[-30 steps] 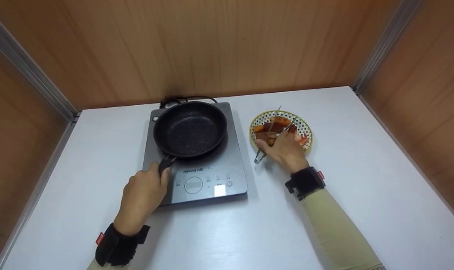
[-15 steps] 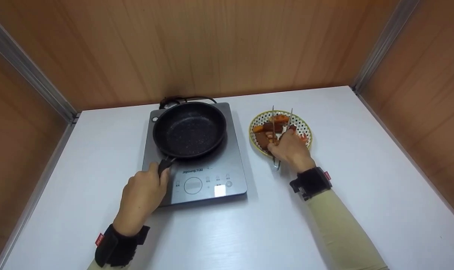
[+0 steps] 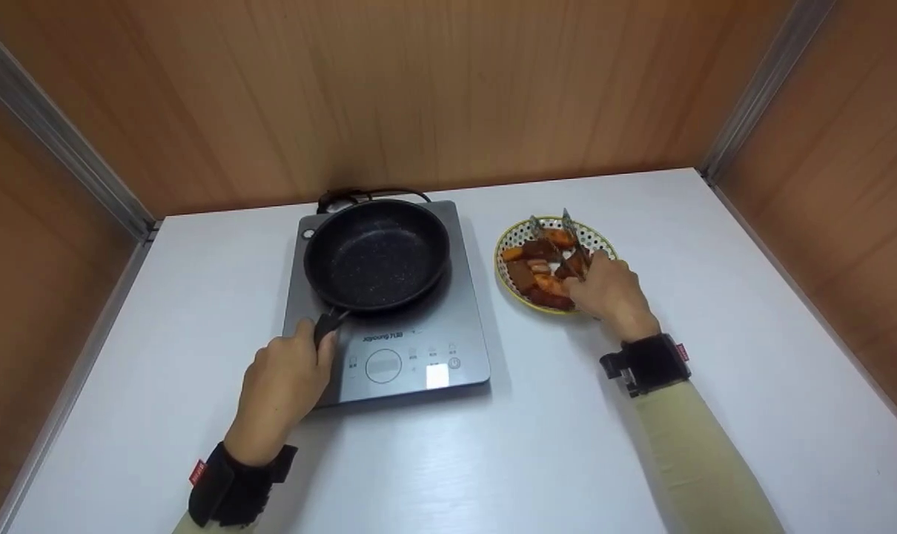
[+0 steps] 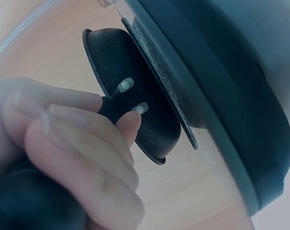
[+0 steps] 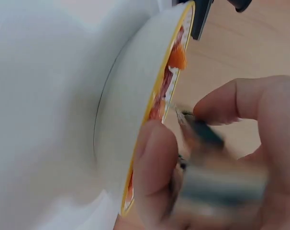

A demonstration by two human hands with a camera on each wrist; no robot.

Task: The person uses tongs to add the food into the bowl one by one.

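My left hand (image 3: pixel 282 386) grips the handle (image 3: pixel 330 324) of a black frying pan (image 3: pixel 378 256); in the left wrist view its fingers curl round the dark grip. The pan sits level with nothing in it. On the right, my right hand (image 3: pixel 613 297) holds metal tongs (image 3: pixel 571 231) over a yellow-rimmed dotted dish (image 3: pixel 502 280). The two arms of the tongs stand apart and reach in among the food. Several brown and orange pieces (image 3: pixel 521 276) lie there. Close up, the tongs (image 5: pixel 221 191) are blurred between thumb and fingers, right at the dish's rim.
Beneath the pan is a grey induction cooker (image 3: pixel 419 356) with a touch panel at its front. A black cable (image 3: pixel 374 193) runs behind it. The white table (image 3: pixel 419 460) is bounded by wooden panels (image 3: pixel 448 89) at the back and sides.
My right hand has moved to the right with the tongs, whose tips now point up and left over the dish. My left hand and the pan have stayed in place.
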